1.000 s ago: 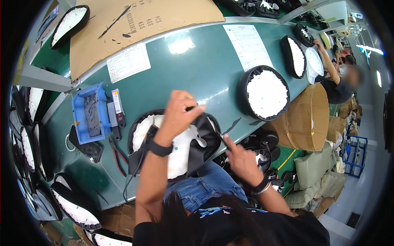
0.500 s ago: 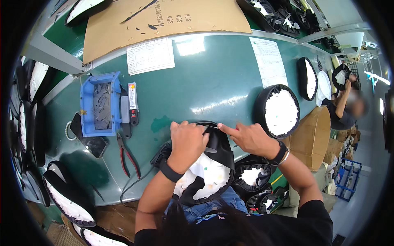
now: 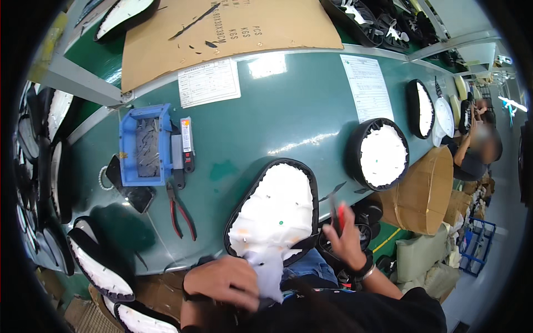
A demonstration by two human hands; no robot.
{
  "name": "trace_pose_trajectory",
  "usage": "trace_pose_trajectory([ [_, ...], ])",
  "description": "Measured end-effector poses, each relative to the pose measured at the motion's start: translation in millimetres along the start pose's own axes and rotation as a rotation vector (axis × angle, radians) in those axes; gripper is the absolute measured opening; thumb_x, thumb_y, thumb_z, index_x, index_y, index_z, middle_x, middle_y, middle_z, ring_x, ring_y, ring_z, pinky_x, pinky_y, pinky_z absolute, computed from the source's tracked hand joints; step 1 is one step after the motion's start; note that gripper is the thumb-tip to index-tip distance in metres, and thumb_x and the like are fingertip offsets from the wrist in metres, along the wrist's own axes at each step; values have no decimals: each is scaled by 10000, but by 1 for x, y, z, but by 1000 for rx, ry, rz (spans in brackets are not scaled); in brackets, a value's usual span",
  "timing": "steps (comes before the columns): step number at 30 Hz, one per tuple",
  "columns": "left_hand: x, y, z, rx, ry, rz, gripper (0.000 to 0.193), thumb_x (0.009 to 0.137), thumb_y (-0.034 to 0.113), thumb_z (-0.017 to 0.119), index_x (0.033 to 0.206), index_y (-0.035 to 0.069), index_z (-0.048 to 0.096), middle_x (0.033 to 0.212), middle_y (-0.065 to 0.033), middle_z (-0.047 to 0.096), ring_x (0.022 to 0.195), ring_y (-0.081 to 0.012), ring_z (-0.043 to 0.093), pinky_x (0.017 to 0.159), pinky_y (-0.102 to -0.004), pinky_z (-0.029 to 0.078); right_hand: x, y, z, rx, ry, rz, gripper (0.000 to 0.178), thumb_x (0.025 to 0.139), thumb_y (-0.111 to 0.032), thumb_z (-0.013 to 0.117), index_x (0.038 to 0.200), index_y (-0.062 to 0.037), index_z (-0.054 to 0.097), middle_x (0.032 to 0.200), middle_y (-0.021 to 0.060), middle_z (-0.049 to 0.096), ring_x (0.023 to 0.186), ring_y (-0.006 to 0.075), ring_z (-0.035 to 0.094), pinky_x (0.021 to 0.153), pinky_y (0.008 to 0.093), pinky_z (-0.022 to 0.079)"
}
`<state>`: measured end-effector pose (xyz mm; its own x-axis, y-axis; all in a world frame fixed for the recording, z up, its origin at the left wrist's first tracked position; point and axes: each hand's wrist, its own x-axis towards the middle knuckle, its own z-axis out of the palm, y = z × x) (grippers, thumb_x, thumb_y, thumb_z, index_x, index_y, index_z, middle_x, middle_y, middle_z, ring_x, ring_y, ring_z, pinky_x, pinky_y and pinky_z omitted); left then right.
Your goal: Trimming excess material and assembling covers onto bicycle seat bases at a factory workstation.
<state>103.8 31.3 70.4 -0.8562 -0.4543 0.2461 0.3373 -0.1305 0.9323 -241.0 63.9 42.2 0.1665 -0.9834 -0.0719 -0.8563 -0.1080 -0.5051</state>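
Note:
Before me lies a black-covered pad (image 3: 275, 205), broad and rounded, its white backing facing up and its black edge gathered around the rim. At the pad's near left, my left hand (image 3: 225, 280) is over a whitish cloth-like flap (image 3: 266, 275). Motion smears its fingers, so its grip is unclear. Off the pad's right side, my right hand (image 3: 347, 241) is closed on a red-handled tool (image 3: 341, 216) with a grey tip pointing away from me. Blur hides the tool's exact kind. Thin black scraps (image 3: 332, 191) lie beyond it on the green table.
To the left are a blue bin (image 3: 145, 145) of dark scraps, a cutter knife (image 3: 187, 143), red-handled pliers (image 3: 181, 211) and a phone (image 3: 130, 186). A round black-and-white pad (image 3: 380, 154) stands right. Finished-looking pads (image 3: 100, 263) pile up left. Another person (image 3: 474, 150) works far right.
Both hands have left the pad's far edge, where they pinched black cover material. The white backing now shows fully. My left hand came nearer; my right hand moved right and now holds the red-handled tool.

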Motion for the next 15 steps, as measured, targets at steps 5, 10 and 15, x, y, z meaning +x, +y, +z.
trace_pose_trajectory([
  [5,-58,2,68,632,1009,-902,367,758,228,745,1022,-4,640,1054,-145,640,991,-326,596,862,-344,444,58,10,51,624,-182,282,778,838,-223,679,1398,39,206,1339,191,376,1255,243,374,1056,348,302],
  [10,-56,-51,54,264,1414,-593,676,800,223,707,1330,-51,389,1332,-179,475,1233,-269,453,996,-370,377,132,-56,26,610,-252,-195,698,846,-194,659,1378,-6,249,1226,112,426,1096,186,470,938,301,400],
  [15,-95,-5,21,272,1862,22,598,897,189,585,1374,-66,330,1330,-173,454,1198,-249,467,1021,-342,359,230,-45,-25,720,-79,156,480,813,-268,708,1151,8,510,834,44,580,591,90,553,511,247,475],
])
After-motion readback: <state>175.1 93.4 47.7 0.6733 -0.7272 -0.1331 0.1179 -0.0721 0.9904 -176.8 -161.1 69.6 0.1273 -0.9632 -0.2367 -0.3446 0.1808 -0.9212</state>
